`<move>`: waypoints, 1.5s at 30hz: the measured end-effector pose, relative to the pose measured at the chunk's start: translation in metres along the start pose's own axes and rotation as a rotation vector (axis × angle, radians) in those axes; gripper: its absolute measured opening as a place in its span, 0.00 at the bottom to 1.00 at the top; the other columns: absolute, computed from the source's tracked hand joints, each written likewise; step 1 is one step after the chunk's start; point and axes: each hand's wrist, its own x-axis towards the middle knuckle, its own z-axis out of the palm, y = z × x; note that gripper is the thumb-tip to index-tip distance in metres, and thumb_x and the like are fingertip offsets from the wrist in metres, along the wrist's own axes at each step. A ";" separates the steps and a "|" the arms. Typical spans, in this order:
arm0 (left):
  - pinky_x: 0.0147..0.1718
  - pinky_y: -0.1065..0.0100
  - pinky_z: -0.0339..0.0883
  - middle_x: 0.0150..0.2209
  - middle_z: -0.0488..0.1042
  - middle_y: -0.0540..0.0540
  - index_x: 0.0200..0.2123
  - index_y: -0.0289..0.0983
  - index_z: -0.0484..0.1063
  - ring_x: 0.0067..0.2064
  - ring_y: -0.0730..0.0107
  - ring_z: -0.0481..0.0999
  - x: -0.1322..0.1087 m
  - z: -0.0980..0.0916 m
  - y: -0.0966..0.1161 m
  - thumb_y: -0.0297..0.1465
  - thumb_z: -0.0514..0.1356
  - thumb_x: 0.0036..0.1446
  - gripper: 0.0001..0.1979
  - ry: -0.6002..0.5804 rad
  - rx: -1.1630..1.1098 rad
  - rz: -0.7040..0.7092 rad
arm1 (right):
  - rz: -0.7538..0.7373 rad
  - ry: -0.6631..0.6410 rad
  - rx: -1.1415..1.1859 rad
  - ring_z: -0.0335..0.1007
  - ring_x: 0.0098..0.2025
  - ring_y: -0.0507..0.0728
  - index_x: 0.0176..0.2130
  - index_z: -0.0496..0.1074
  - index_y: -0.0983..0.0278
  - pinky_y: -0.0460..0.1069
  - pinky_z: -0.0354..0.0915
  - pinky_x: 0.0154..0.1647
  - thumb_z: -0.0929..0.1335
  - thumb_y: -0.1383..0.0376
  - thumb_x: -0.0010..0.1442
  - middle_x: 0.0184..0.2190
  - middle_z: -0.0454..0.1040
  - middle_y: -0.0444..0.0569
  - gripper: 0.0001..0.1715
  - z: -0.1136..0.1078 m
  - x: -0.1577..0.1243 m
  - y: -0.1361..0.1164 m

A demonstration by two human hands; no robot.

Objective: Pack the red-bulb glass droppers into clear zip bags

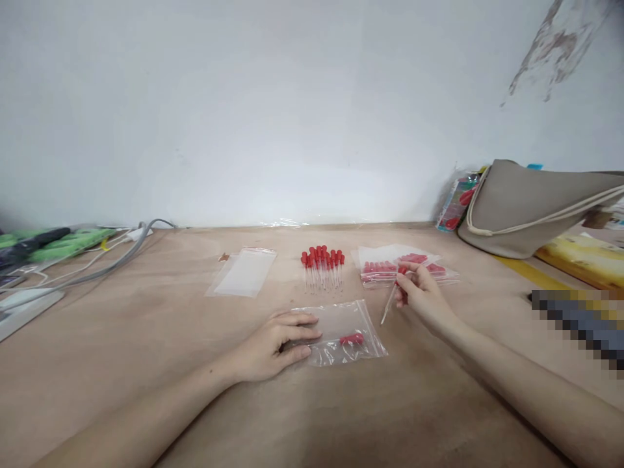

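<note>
My left hand [277,341] rests on the wooden table [146,364], fingers pinching the open end of a clear zip bag [363,322] that holds red-capped droppers [351,338]. My right hand [420,292] grips a single dropper [391,300] by its red bulb, glass tip pointing down toward the table just right of the bag. A loose pile of red-bulbed droppers [322,263] lies beyond the bag. Filled bags of droppers [390,268] lie behind my right hand.
A stack of empty clear zip bags [242,272] lies at the centre left. Grey cables [97,266] and green items [58,242] sit at the far left. A grey fabric bag [526,205] and a yellow item [585,259] stand at the right by the wall.
</note>
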 end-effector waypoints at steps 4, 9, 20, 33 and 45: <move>0.57 0.53 0.52 0.57 0.63 0.48 0.53 0.47 0.66 0.58 0.61 0.60 0.000 0.000 0.000 0.36 0.54 0.61 0.16 -0.009 0.010 0.001 | 0.048 0.034 0.171 0.64 0.21 0.49 0.41 0.56 0.60 0.46 0.66 0.20 0.69 0.54 0.44 0.23 0.62 0.37 0.28 0.007 -0.014 0.010; 0.57 0.54 0.53 0.57 0.64 0.47 0.56 0.46 0.62 0.57 0.61 0.62 -0.001 0.000 0.003 0.36 0.54 0.61 0.19 0.008 0.023 0.003 | 0.153 -0.019 0.292 0.68 0.24 0.50 0.38 0.55 0.59 0.49 0.68 0.26 0.70 0.57 0.45 0.25 0.64 0.38 0.25 0.015 -0.027 0.014; 0.57 0.55 0.53 0.57 0.63 0.47 0.57 0.45 0.59 0.57 0.61 0.61 0.000 0.000 0.003 0.35 0.54 0.60 0.21 0.018 0.014 0.018 | 0.178 -0.068 0.325 0.71 0.28 0.52 0.37 0.58 0.60 0.51 0.69 0.33 0.72 0.57 0.43 0.26 0.68 0.40 0.25 0.005 -0.036 0.012; 0.56 0.54 0.54 0.56 0.64 0.45 0.59 0.44 0.56 0.57 0.60 0.62 -0.001 -0.001 0.006 0.36 0.54 0.61 0.23 0.026 0.002 0.020 | -0.060 -0.646 -0.263 0.58 0.22 0.47 0.28 0.72 0.66 0.43 0.55 0.22 0.72 0.56 0.45 0.19 0.65 0.41 0.16 -0.013 -0.021 0.003; 0.57 0.56 0.53 0.57 0.63 0.47 0.58 0.44 0.59 0.58 0.62 0.61 0.000 0.000 0.004 0.36 0.54 0.61 0.21 0.019 0.028 0.014 | -0.306 -0.578 -0.401 0.65 0.36 0.55 0.31 0.78 0.61 0.50 0.62 0.39 0.67 0.55 0.53 0.33 0.68 0.50 0.14 0.017 -0.034 0.013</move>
